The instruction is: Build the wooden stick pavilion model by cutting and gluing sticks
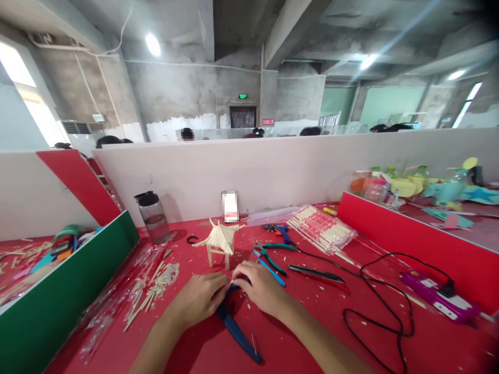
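My left hand (201,298) and my right hand (261,288) meet at the middle of the red table (319,332), fingers curled together over the head of blue-handled cutters (237,332). A thin pale stick shows between the fingertips. Just beyond the hands stands a small pavilion model (219,240) made of wooden sticks.
Green pliers (273,254), a glue gun (278,231), a bundle of sticks (323,231), a black cable (385,296) and a purple power strip (440,296) lie to the right. A water bottle (153,217) and stick scraps (156,283) sit left. Dividers surround the table.
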Action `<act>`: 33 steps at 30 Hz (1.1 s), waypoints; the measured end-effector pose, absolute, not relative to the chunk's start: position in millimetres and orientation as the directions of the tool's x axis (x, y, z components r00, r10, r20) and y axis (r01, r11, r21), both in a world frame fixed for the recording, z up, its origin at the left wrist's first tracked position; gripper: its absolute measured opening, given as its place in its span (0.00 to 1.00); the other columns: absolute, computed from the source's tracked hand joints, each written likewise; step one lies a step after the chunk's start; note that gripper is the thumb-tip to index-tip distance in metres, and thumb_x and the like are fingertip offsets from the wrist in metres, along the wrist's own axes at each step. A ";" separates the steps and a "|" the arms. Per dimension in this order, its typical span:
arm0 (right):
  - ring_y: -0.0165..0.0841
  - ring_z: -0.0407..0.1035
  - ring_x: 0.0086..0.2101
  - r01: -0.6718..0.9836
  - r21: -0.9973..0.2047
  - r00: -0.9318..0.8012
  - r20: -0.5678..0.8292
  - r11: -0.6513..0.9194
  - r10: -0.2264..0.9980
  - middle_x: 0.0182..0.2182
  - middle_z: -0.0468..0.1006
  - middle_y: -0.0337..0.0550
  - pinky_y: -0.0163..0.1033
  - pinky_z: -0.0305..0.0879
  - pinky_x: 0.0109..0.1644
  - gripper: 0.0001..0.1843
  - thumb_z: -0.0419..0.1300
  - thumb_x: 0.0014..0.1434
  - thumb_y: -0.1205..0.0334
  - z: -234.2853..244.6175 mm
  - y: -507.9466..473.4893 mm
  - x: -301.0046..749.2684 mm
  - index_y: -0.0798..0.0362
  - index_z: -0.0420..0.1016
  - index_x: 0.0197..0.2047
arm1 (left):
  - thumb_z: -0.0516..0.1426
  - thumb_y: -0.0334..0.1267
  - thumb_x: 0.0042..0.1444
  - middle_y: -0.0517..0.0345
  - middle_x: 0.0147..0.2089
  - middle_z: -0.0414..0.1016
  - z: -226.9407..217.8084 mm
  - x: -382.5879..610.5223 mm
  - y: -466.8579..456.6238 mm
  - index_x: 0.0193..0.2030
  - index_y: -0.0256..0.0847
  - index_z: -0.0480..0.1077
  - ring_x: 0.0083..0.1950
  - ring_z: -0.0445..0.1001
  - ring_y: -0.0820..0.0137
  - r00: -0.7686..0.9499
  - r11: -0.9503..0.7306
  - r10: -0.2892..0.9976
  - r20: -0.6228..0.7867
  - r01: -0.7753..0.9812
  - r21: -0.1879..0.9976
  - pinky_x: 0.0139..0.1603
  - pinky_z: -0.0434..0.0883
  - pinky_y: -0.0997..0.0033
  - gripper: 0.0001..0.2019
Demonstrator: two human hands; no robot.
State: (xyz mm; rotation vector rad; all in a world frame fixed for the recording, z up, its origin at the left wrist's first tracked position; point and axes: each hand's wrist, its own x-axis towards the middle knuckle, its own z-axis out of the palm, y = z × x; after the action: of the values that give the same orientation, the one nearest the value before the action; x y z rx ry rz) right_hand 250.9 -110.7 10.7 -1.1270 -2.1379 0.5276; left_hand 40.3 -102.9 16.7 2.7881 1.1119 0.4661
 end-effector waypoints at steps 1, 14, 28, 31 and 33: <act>0.33 0.73 0.41 0.541 -0.638 -0.425 0.355 0.548 0.833 0.38 0.80 0.40 0.34 0.64 0.48 0.06 0.57 0.66 0.64 11.6 -110.5 252.2 0.51 0.77 0.40 | 0.46 0.37 0.67 0.55 0.33 0.76 17.3 40.5 -103.2 0.37 0.42 0.70 0.34 0.75 0.69 0.694 -0.732 0.681 0.234 0.650 0.203 0.33 0.63 0.73 0.13; 0.32 0.74 0.36 0.401 -0.776 -0.473 0.280 0.487 0.835 0.34 0.81 0.39 0.33 0.66 0.43 0.06 0.60 0.62 0.64 17.0 -108.6 261.0 0.52 0.79 0.36 | 0.43 0.37 0.70 0.56 0.36 0.76 19.9 42.3 -103.8 0.39 0.42 0.69 0.36 0.75 0.68 0.753 -0.776 0.630 0.190 0.620 0.115 0.35 0.64 0.72 0.15; 0.31 0.72 0.34 0.330 -0.803 -0.472 0.316 0.497 0.823 0.31 0.79 0.38 0.33 0.64 0.41 0.04 0.61 0.58 0.69 11.1 -102.2 265.0 0.53 0.77 0.33 | 0.42 0.38 0.71 0.57 0.35 0.75 15.3 47.9 -103.4 0.41 0.41 0.67 0.34 0.74 0.69 0.778 -0.813 0.571 0.262 0.580 0.050 0.35 0.64 0.73 0.14; 0.31 0.71 0.32 0.297 -0.829 -0.484 0.297 0.474 0.823 0.29 0.78 0.37 0.33 0.64 0.38 0.04 0.61 0.56 0.70 10.6 -101.0 267.0 0.53 0.76 0.31 | 0.42 0.36 0.71 0.58 0.35 0.74 15.0 47.9 -102.9 0.41 0.41 0.67 0.34 0.73 0.70 0.798 -0.829 0.545 0.257 0.559 0.023 0.35 0.63 0.73 0.13; 0.31 0.71 0.29 0.271 -0.854 -0.499 0.270 0.444 0.823 0.27 0.77 0.37 0.33 0.64 0.37 0.05 0.61 0.56 0.70 10.2 -100.5 268.5 0.53 0.77 0.31 | 0.43 0.35 0.70 0.58 0.35 0.74 14.3 47.3 -102.4 0.43 0.42 0.67 0.33 0.73 0.70 0.808 -0.840 0.528 0.260 0.543 0.016 0.34 0.63 0.73 0.12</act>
State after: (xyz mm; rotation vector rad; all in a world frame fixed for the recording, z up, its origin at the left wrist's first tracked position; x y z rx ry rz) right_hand 268.5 -100.5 10.2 -0.9153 -1.9979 1.0107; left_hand 47.3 -102.4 14.3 3.0432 0.9019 0.4104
